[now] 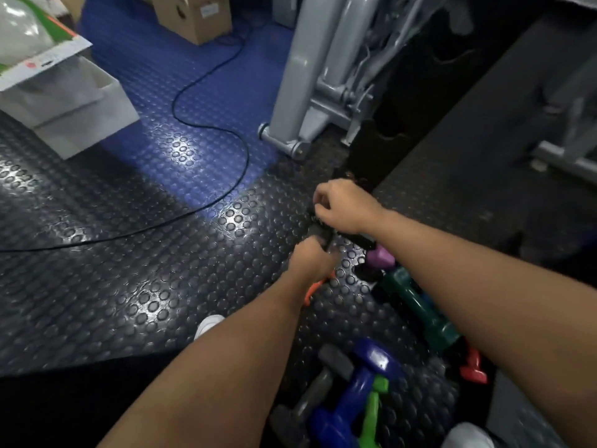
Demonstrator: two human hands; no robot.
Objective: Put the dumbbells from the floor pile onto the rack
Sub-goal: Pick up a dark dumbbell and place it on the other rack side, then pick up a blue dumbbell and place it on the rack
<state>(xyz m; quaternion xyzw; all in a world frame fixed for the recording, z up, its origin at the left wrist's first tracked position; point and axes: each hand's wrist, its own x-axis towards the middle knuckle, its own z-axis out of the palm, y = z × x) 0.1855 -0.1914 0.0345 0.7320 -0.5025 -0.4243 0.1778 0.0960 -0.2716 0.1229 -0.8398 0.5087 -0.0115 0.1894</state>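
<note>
Both hands gripped one black dumbbell (324,232) low over the floor: right hand (347,205) curled round its far end, left hand (311,258) curled round its near end. The floor pile (371,376) lay at 5 o'clock, near the grey machine frame (303,76) at 12 o'clock.

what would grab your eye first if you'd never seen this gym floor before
Two bare arms reach forward, the left hand and right hand both curled around a black dumbbell at the middle of the studded floor. Near the bottom edge lies a bright pile: a blue dumbbell, a green one, a dark green one.
</note>
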